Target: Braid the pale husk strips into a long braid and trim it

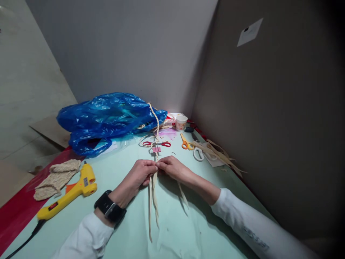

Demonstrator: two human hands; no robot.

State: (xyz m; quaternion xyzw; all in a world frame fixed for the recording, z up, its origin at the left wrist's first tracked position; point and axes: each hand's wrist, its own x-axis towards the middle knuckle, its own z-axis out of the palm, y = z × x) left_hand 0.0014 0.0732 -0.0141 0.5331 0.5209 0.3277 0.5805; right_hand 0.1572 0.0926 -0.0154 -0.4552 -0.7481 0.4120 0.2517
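My left hand (142,171) and my right hand (171,167) meet over the middle of the table, fingertips pinched on a braid of pale dried plant strips. From the fingers, loose strips (154,201) hang toward me, and another strip (183,196) trails below my right hand. The finished braid (155,120) runs away from my hands, through a pink clip (156,149), and up onto a blue plastic bag (107,111). Red-handled scissors (165,144) lie by the clip. Exactly how the strips cross is hidden by my fingers.
A yellow glue gun (67,198) with a black cord and a woven piece (56,180) lie at left. Farther right are a paper cup (181,123), orange scissors (185,142), white-handled scissors (198,154) and loose dried strips (221,153). Grey partitions (134,46) enclose the table.
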